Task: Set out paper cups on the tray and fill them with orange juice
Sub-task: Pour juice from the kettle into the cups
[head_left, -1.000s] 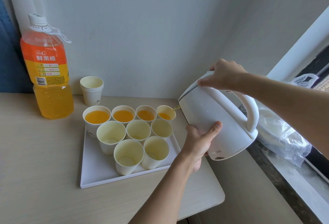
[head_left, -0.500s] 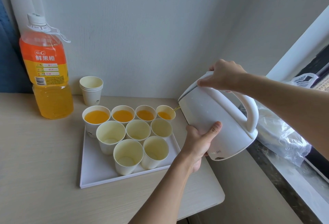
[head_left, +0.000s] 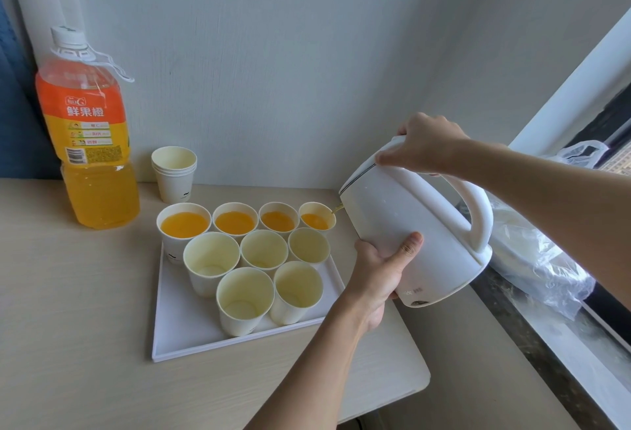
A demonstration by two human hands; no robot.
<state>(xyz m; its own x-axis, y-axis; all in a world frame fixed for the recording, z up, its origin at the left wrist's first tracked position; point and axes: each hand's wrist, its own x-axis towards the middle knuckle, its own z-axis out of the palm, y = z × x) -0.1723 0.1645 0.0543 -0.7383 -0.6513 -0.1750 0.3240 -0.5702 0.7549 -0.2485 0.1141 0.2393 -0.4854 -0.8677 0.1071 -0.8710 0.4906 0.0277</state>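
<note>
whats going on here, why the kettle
A person is pouring orange juice out of a white kettle into paper cups on a white tray. The right hand grips the top of the kettle's handle, and the left hand holds its body from below. A thin stream runs from the spout into the far-right back cup. All four back-row cups hold juice; the five nearer cups look empty. A juice bottle and spare cups stand by the wall.

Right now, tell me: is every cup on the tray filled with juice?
No, only the four back-row cups hold orange juice; the five nearer cups on the tray are empty.
</note>
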